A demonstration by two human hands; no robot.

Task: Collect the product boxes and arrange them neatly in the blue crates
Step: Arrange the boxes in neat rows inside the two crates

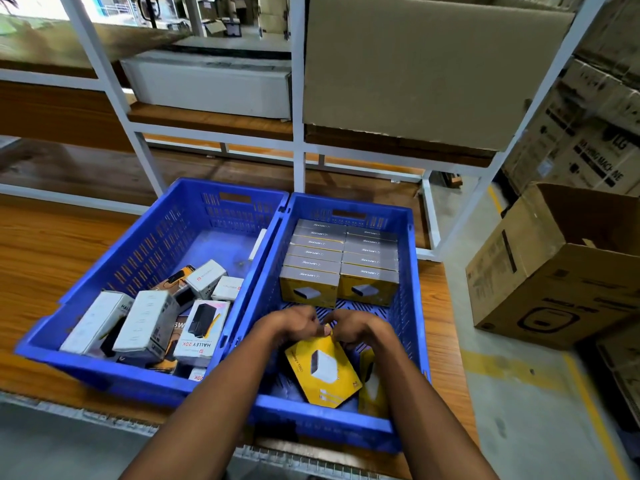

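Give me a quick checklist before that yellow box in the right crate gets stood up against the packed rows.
1. Grip: left hand and right hand both pinch the top edge of the yellow box: ok.
2. Free floor in the right crate ahead of the packed rows: ok.
3. Rows upright and even: ok.
4. Second yellow box lying beside the held one, may snag: cannot tell.
5. Left crate sorted: not ok, boxes jumbled.
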